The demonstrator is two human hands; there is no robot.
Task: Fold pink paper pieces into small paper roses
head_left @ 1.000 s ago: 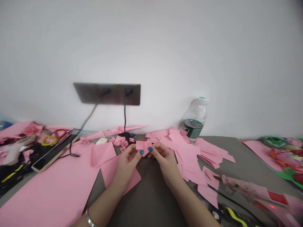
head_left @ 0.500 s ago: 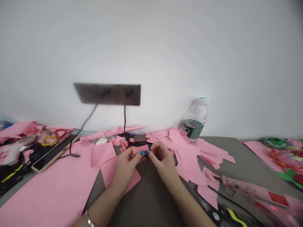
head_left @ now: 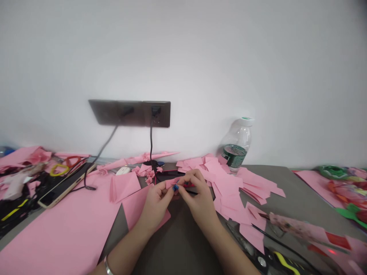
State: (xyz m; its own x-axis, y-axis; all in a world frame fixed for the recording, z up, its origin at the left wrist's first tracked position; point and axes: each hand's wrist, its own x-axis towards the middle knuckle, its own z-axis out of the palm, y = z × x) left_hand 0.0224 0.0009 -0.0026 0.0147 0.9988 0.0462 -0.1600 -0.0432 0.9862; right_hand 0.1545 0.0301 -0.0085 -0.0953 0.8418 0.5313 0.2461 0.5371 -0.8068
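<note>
Pink paper everywhere on this grey tabletop [head_left: 183,244], and the bit being worked on is a small folded pink piece [head_left: 171,183] held up between 2 hands, roughly mid-scene. Left hand [head_left: 156,204] has it pinched between thumb and fingers, coming in from the left. Right hand [head_left: 199,200] is pinching it too, from the right, with the 2 blue thumbnails meeting right at the paper. Exact fold is too small and blurry to make out, sorry. Silver bracelet [head_left: 107,265] on the left wrist.

Partly behind the left forearm lies a pink square [head_left: 133,208], and further left there's a big pink sheet [head_left: 65,233] with a phone [head_left: 67,185] at its far left edge. Just past the hands, a dark flat object [head_left: 166,175] with a red edge pokes out. To the right it's a messy spread of loose pink pieces [head_left: 226,187], with a clear bottle [head_left: 236,145] upright at the far side by the wall. Near right: a pink-wrapped tool [head_left: 304,227] with a little red light glowing, plus a black and yellow handle [head_left: 282,261].
</note>
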